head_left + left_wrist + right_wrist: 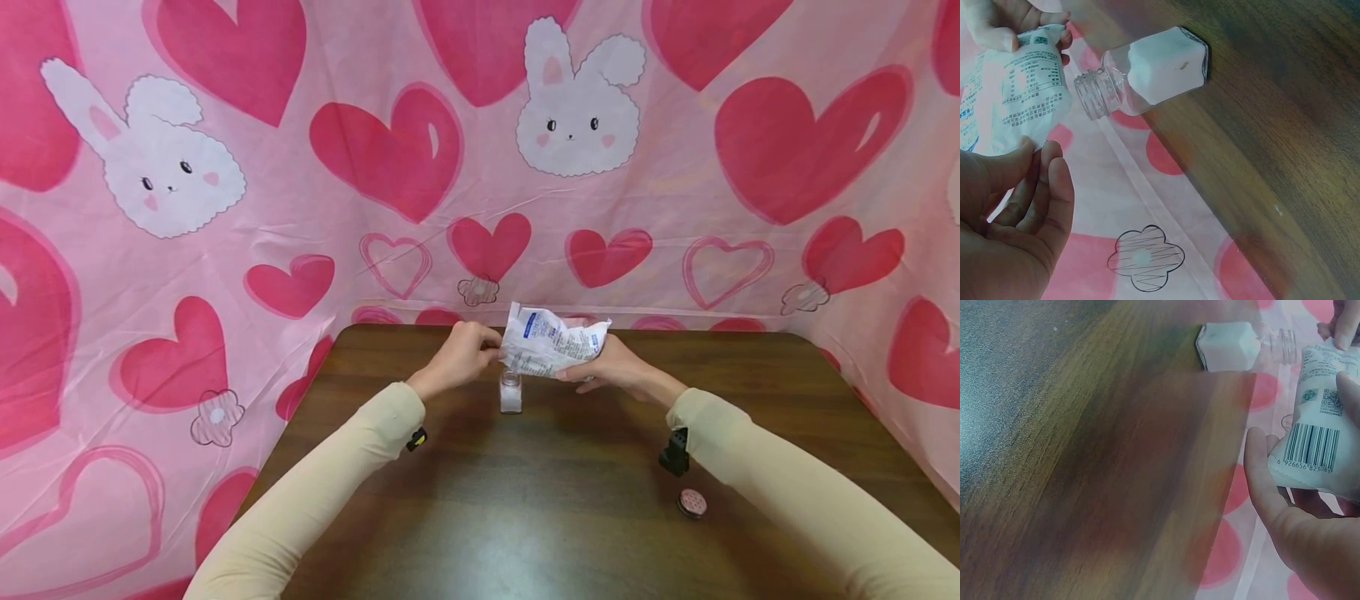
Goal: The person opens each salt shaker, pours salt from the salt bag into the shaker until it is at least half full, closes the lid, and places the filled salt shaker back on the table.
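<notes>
Cream-sleeved left arm (322, 492): reaches forward and inward from the bottom edge of the head view.
Bare left wrist (426, 382): roughly in line with the forearm.
Bare left hand (463, 354): raised, its thumb (1007, 165) meeting a fingertip in a pinch, other fingers (1060, 190) bent alongside.
Cream-sleeved right arm (787, 483): slants inward from the lower right.
Bare right wrist (662, 386): also roughly in line.
Bare right hand (621, 365): cupped in a grip, thumb opposite the fingers, one finger extended.
Both hands: raised, near each other but apart.

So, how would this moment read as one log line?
left hand: pinches bag | right hand: holds bag | jar: open, upright | lid: on table
</notes>
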### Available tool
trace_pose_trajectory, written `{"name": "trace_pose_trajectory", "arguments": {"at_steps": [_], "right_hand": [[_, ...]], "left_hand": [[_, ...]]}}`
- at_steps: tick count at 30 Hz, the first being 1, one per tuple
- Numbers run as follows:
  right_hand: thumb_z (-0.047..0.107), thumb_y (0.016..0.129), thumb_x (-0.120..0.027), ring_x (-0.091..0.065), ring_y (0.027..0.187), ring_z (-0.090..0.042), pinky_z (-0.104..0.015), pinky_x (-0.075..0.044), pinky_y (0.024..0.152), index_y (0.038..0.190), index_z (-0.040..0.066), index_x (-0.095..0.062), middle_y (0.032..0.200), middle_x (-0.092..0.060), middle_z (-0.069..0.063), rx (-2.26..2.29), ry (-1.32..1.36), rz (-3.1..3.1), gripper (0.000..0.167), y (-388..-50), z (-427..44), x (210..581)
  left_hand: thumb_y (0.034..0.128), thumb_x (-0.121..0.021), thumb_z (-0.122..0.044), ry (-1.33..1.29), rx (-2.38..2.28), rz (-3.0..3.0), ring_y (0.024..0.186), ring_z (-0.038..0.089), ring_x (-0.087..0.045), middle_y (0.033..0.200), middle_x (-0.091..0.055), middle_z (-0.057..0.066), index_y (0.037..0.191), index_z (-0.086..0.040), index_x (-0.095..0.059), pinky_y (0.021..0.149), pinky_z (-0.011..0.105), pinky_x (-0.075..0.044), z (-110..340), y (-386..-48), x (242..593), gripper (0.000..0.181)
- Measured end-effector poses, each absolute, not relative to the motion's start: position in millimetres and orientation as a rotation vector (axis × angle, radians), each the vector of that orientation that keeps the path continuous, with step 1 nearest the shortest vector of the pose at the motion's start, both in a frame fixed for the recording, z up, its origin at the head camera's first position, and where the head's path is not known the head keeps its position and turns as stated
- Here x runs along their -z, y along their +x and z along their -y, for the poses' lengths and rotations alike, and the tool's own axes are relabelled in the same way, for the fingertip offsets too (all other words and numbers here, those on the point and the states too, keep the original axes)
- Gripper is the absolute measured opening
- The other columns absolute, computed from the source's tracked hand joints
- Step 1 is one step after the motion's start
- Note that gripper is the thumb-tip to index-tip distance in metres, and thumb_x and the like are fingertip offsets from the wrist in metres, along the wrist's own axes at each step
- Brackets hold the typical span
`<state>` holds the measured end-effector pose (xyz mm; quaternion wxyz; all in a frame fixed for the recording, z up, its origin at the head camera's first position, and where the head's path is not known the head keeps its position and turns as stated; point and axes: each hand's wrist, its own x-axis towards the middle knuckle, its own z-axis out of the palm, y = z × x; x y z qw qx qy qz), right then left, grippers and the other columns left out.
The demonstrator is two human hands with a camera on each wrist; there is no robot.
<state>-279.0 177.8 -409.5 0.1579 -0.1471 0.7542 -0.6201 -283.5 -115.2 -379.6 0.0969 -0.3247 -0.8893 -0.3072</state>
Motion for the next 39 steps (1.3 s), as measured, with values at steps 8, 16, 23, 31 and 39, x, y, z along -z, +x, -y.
{"name": "trace_pose_trajectory", "arguments": {"at_steps": [8,16,23,31,39], "right_hand": [[0.004,0.083,-0.089,-0.073,0.096,-0.029,-0.069,-0.053,0.086,0.132,0.001,-0.063,0.114,-0.075,-0.015,1.791,-0.427,-2.145,0.056,-279.3,-177.2,411.8],[0.005,0.084,-0.089,-0.072,0.098,-0.031,-0.069,-0.053,0.085,0.135,0.002,-0.062,0.117,-0.073,-0.016,1.783,-0.44,-2.154,0.058,-279.0,-178.0,412.2],[0.004,0.082,-0.09,-0.073,0.096,-0.03,-0.069,-0.053,0.086,0.132,0.0,-0.063,0.114,-0.074,-0.016,1.794,-0.422,-2.147,0.057,-279.1,-177.3,412.4],[0.005,0.083,-0.089,-0.073,0.096,-0.03,-0.069,-0.053,0.086,0.131,0.001,-0.064,0.113,-0.075,-0.014,1.782,-0.418,-2.158,0.054,-279.4,-177.8,411.1],[0.006,0.084,-0.089,-0.072,0.096,-0.03,-0.069,-0.053,0.086,0.134,0.001,-0.063,0.115,-0.074,-0.015,1.773,-0.428,-2.158,0.057,-279.7,-177.7,412.2]], "left_hand": [[0.091,-0.08,0.001,-0.97,0.917,2.629,0.067,0.009,-0.054,0.079,-0.073,0.001,0.088,-0.004,-0.082,0.063,0.025,-0.049,115.8,-284.9,381.1,0.006],[0.0914,-0.08,0.001,-0.98,0.926,2.627,0.067,0.011,-0.053,0.079,-0.073,0.007,0.089,-0.004,-0.081,0.062,0.026,-0.047,115.8,-284.9,381.8,0.005],[0.0915,-0.08,0.0,-0.977,0.928,2.631,0.066,0.011,-0.053,0.078,-0.073,0.008,0.089,-0.004,-0.081,0.061,0.026,-0.047,115.5,-283.7,380.7,0.005],[0.092,-0.079,0.001,-0.98,0.916,2.626,0.065,0.01,-0.052,0.074,-0.07,0.011,0.087,-0.003,-0.08,0.06,0.026,-0.045,115.7,-283.3,380.5,0.007],[0.0914,-0.08,0.001,-0.971,0.912,2.634,0.067,0.01,-0.053,0.077,-0.072,0.009,0.088,-0.003,-0.081,0.061,0.026,-0.047,115.6,-282.1,379.6,0.005]]}}
